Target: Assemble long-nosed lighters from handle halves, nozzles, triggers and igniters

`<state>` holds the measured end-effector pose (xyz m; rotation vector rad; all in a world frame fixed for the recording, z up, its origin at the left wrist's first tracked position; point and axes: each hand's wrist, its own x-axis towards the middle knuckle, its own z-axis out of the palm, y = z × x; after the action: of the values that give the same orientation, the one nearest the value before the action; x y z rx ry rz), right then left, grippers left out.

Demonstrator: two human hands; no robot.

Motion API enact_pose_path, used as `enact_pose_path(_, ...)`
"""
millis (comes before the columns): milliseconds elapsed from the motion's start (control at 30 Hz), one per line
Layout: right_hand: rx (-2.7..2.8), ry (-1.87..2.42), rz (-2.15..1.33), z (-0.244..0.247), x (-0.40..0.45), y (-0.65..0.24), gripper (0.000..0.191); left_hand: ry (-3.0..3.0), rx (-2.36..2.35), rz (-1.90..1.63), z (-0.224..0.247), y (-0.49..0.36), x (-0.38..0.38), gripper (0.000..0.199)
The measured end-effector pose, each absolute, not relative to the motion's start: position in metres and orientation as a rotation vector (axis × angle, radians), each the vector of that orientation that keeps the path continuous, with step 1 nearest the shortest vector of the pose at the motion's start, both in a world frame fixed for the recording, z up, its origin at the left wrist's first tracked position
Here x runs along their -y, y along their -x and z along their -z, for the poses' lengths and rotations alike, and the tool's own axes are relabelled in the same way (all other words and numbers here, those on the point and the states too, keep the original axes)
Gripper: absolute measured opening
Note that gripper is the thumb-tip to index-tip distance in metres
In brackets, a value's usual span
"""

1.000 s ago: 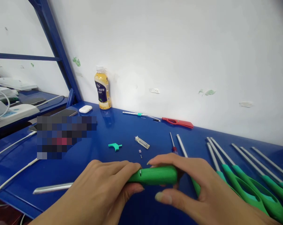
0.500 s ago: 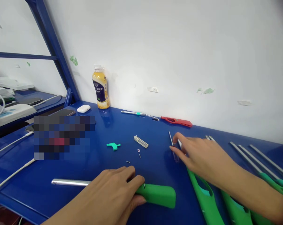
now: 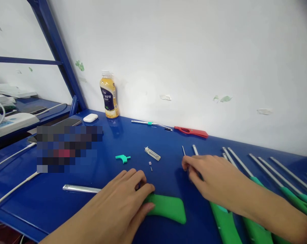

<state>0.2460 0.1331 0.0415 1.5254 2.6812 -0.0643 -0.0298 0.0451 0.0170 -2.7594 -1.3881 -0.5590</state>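
Observation:
My left hand (image 3: 129, 200) is closed over a green long-nosed lighter (image 3: 168, 207) lying on the blue tabletop; its metal tube (image 3: 80, 188) sticks out to the left. My right hand (image 3: 206, 173) pinches a small screwdriver, whose thin metal shaft (image 3: 183, 150) points away from me; the fingers hide its handle. Between the hands and the wall lie a turquoise trigger (image 3: 122, 158), a clear fuel tank (image 3: 152, 153), a tiny pale square part (image 3: 150, 163) and a small screw (image 3: 151, 169).
Several green lighters (image 3: 226, 220) lie at the right, partly under my right forearm. Along the wall are a metal tube assembly (image 3: 150, 123), a red lighter shell (image 3: 191, 131) and a yellow bottle (image 3: 109, 96). A white earbud case (image 3: 90, 118) and a phone (image 3: 66, 125) lie left.
My right hand has come nearer to me and closed further over the screwdriver. My left hand and the lighter have shifted slightly away from me; a small screw beside them is now hidden.

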Motion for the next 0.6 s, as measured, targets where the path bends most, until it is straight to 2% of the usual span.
enact_pose_path(167, -2.709, -1.483, 0.084, -0.036, -0.13, -0.245, 0.022, 2.637, 1.497, 0.451, -0.008, 0.06, -0.062, 0.057)
enact_pose_path(233, -2.725, -1.465, 0.087, -0.033, -0.131, -0.245, 0.015, 2.607, 1.557, 0.437, -0.004, 0.071, -0.071, 0.048)
enact_pose_path(333, -2.778, -1.456, 0.097, -0.031, -0.131, -0.247, 0.025, 2.633, 1.611, 0.448, -0.001, 0.076, -0.08, 0.032)
enact_pose_path(500, -2.92, -1.527, 0.123, -0.04, -0.125, -0.256, 0.046, 2.703, 1.73, 0.508, -0.003, 0.062, -0.085, 0.021)
enact_pose_path(600, -3.056, -1.497, 0.163, -0.049, -0.122, -0.259, 0.041, 2.724, 1.802, 0.515, -0.003, 0.055, -0.086, 0.02)
